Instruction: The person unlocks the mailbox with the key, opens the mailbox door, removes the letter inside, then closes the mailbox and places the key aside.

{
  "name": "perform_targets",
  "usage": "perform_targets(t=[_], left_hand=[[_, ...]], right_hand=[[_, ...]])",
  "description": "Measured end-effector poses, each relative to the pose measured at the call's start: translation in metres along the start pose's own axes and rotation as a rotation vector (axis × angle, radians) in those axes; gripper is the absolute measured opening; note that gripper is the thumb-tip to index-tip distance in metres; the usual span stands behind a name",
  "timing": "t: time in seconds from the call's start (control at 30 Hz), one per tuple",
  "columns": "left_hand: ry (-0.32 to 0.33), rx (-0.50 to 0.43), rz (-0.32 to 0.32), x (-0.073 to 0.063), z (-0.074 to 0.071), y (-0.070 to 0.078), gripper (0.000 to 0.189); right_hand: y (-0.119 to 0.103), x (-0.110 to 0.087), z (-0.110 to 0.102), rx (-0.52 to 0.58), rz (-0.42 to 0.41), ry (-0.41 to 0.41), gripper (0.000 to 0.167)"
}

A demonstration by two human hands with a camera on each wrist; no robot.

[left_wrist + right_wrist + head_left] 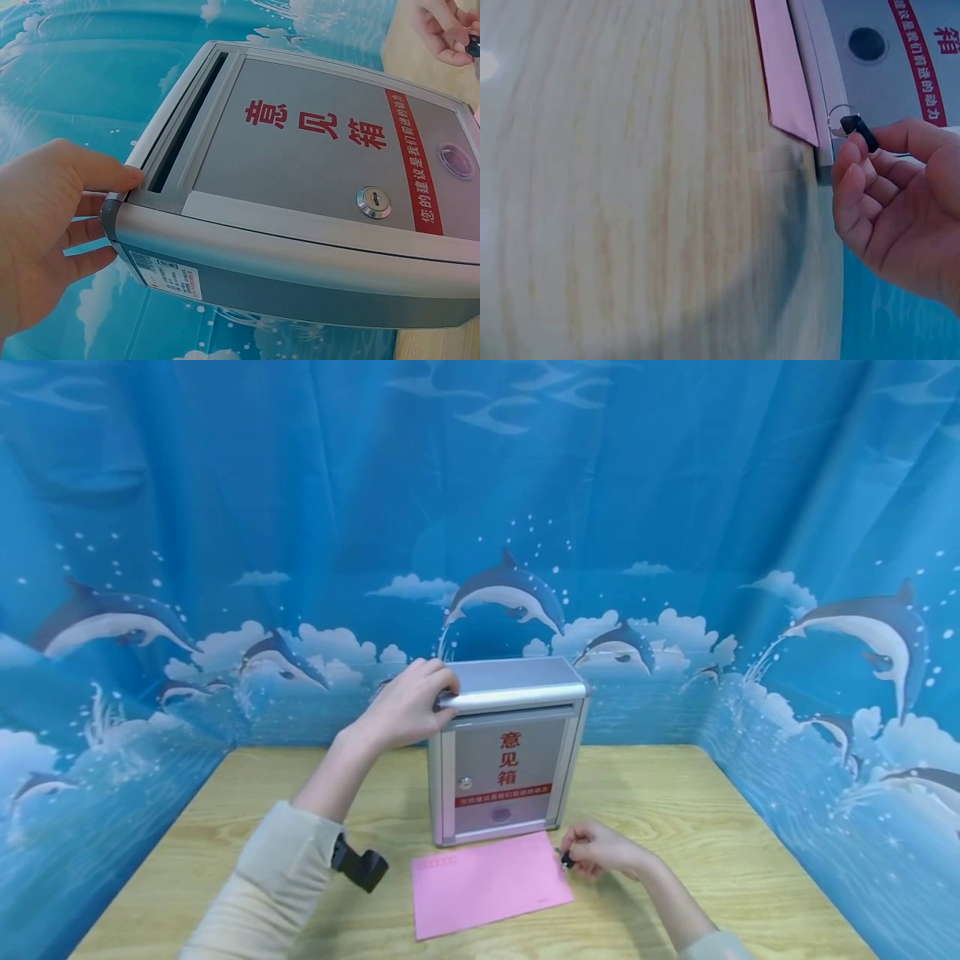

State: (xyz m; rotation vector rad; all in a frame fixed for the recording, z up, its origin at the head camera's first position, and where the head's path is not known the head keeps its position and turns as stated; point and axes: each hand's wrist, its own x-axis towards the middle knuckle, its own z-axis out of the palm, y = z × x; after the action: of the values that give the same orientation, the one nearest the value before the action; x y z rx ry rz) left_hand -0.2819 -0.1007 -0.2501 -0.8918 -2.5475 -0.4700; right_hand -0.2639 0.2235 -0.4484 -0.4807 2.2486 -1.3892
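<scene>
A silver metal suggestion box (480,747) with red lettering stands upright on the table. My left hand (408,706) grips its upper left corner, thumb on the front edge by the dark slot (187,124) and fingers round the side. A round keyhole lock (373,202) sits at the left of the front panel. Between thumb and fingers my right hand (600,850) pinches a black-headed key (861,133) with a thin metal ring, just off the box's lower right corner. A pink envelope (487,885) lies flat before the box, its right end beside this hand.
Light wood-grain table (675,793) extends on both sides of the box. A blue dolphin-print curtain (360,527) encloses the back and sides. On the left wrist is a black camera mount (363,867).
</scene>
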Motion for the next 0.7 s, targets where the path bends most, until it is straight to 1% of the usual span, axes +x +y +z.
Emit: perform_targets(t=[0.23,0.4,0.5,0.7], left_hand=[[0.015,-0.004,0.003,-0.001,0.001,0.0,0.013],[0.019,-0.003,0.001,-0.002,0.002,0.0,0.014],[0.023,-0.002,0.006,-0.003,0.002,0.0,0.015],[0.031,0.003,0.013,-0.004,0.004,-0.001,0.018]], right_hand=[[0.009,-0.001,0.002,-0.054,0.023,0.036,0.016],[0.01,-0.001,0.007,-0.156,0.05,0.095,0.01],[0.009,-0.002,0.01,-0.23,0.062,0.139,0.003],[0.009,-0.002,0.014,-0.343,0.071,0.213,0.012]])
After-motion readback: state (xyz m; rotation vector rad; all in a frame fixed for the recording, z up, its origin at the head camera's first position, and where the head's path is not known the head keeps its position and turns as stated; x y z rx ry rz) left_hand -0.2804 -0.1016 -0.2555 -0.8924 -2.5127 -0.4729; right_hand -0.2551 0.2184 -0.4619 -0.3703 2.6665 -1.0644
